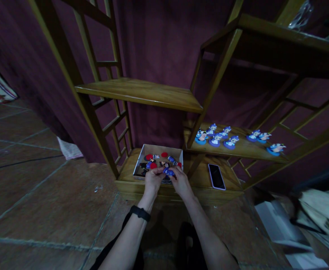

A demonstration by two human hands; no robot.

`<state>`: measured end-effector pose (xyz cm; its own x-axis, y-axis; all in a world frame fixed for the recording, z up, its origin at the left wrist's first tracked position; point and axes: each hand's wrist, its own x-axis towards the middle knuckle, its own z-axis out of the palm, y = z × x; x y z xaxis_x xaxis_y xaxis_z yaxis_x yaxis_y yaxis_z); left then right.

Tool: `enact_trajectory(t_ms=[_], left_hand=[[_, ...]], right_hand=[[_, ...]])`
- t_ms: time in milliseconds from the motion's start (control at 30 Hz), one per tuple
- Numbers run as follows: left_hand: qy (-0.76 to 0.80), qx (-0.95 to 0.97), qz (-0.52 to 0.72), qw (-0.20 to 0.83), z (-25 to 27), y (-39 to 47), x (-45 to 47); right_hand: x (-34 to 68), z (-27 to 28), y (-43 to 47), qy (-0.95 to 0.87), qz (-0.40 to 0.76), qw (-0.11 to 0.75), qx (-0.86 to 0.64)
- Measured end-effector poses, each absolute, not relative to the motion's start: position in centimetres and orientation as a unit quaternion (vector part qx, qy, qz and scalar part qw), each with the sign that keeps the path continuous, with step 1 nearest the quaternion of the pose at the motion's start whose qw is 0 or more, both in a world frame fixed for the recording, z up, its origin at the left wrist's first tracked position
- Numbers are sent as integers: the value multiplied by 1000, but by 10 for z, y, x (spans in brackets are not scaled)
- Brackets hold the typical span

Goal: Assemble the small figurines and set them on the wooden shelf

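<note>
Between my two hands is a small blue-purple figurine (168, 171), held just over the front edge of an open cardboard box (139, 159). My left hand (153, 180) pinches it from the left, and my right hand (181, 182) grips it from the right. Fingers cover part of the figurine. Inside the box lie several more figurines (151, 163), jumbled together, some with round red bases (164, 154). On the shelf to the right stand several figurines with purple bases (215, 140) and others with blue bases (275, 149).
A wooden shelf unit (142, 92) rises around the box, its middle board overhanging behind my hands. A phone (216, 176) lies on the lower board at right. White boxes (279, 221) sit on the floor at far right. A dark cable (24, 162) crosses the tiles at left.
</note>
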<state>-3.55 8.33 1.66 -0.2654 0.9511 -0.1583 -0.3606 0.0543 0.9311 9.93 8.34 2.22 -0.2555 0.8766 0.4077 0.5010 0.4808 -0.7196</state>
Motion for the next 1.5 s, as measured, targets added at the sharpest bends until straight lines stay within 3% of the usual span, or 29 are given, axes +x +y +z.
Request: enact_trajectory(t_ms=[233,433,667,1500], left_hand=[[498,230,599,584,23,84,-39],[471,140,583,647,27,82,-46],[415,134,552,711,24,85,-49],[442,154,586,662,24,79,-32]], right_hand=[[93,12,90,-699,299,452,-467],[88,11,90,-524,477,531,-465],[87,29,79,-346,661,541,-388],[83,17,84,-275,671,575,-379]])
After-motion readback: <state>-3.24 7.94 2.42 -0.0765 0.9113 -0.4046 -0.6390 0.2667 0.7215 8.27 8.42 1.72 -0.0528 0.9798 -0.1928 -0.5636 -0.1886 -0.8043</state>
